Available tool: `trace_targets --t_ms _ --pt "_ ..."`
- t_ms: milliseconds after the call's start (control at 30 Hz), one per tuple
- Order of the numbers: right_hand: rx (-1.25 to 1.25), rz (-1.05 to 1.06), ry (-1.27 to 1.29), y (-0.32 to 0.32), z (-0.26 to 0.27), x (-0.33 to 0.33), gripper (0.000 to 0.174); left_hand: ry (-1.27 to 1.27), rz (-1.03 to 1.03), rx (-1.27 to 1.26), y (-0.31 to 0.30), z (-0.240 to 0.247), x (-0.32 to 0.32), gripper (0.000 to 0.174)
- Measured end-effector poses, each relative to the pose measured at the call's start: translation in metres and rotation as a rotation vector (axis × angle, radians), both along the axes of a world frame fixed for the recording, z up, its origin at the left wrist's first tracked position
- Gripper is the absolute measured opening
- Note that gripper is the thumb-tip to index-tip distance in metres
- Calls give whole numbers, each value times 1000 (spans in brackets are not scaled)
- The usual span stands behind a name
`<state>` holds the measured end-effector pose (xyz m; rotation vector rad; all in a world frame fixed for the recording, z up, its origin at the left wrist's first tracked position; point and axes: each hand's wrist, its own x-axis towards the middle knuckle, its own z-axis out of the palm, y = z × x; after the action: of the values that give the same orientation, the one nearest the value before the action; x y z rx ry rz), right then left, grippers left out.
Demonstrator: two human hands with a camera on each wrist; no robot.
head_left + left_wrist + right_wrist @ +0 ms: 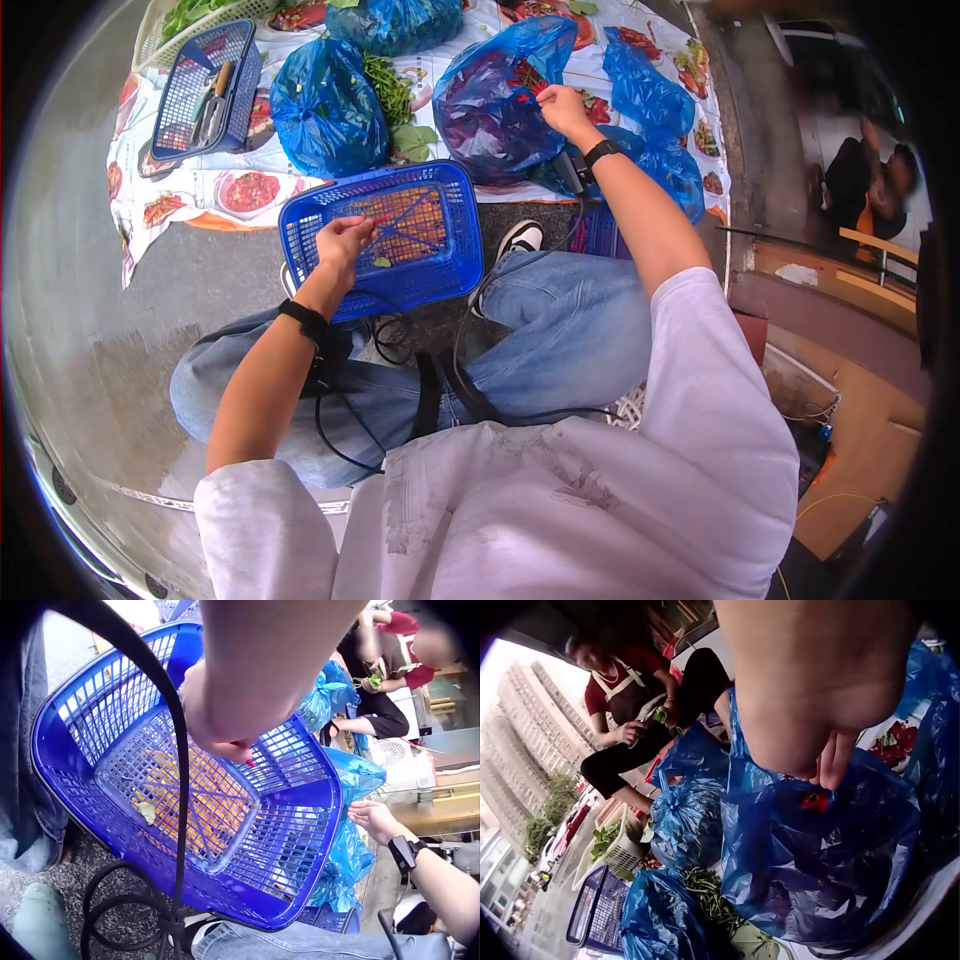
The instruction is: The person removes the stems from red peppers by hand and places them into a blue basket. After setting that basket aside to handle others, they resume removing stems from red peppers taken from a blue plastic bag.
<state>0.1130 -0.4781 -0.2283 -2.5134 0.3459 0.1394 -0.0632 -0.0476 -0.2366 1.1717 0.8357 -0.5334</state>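
Over the blue basket [465,235], my left hand [345,243] pinches a small red piece, its tip [251,763] showing at the fingers in the left wrist view. A green leaf bit [146,812] lies on the basket's mesh bottom. My right hand [566,108] is at the mouth of an open blue plastic bag [490,125], its fingers bent down beside red pieces [815,801]; whether it holds one is hidden by the hand in the right wrist view.
Tied blue bags [328,110] and green stems [388,90] lie on the printed cloth [205,185]. A smaller basket [172,110] holds scissors and a knife. Another person [630,690] sits across, cutting greens. A black cable [182,825] hangs by my left wrist.
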Motion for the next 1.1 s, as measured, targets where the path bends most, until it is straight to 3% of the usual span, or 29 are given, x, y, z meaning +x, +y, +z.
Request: trace_targets --t_ms 33,100,167,233,300,433,567,667,733,833,900,933,1033,1100 --pt "-157 126 -71 -5 -9 8 19 0 6 2 -1 -7 0 19" --pt "-143 115 -115 -6 -20 26 18 -26 -260 92 -6 -25 -1 17" --pt "-177 91 -395 -14 -40 49 19 -23 -216 91 -23 -39 5 18" --pt "-204 70 -422 -15 -46 59 19 30 -265 130 -41 -48 11 19" --pt "-260 131 -112 -15 -55 65 19 -2 -248 182 -58 -89 10 22" --pt "-421 133 43 -2 -50 57 11 -84 -319 391 -81 -113 9 23" --pt "-439 243 3 -17 -61 62 10 -226 -456 559 -87 -101 6 20" --pt "-404 404 -57 -20 -34 60 12 -308 -549 712 -88 -104 5 22" --pt "-395 451 -104 -28 -20 61 12 -344 -561 827 -86 -78 8 30" --pt "-423 436 -123 -35 34 51 15 -312 -581 869 -75 -78 6 38" --pt "-342 349 -34 -31 77 37 17 -278 -562 775 -59 -48 15 33" --pt "-333 385 -106 -39 86 33 20 -236 -517 686 -49 -31 25 30" --pt "-308 341 -187 -42 124 18 22 -146 -366 276 -27 69 47 26" --pt "-358 364 -292 -38 153 9 23 -302 -336 249 -21 152 50 26"
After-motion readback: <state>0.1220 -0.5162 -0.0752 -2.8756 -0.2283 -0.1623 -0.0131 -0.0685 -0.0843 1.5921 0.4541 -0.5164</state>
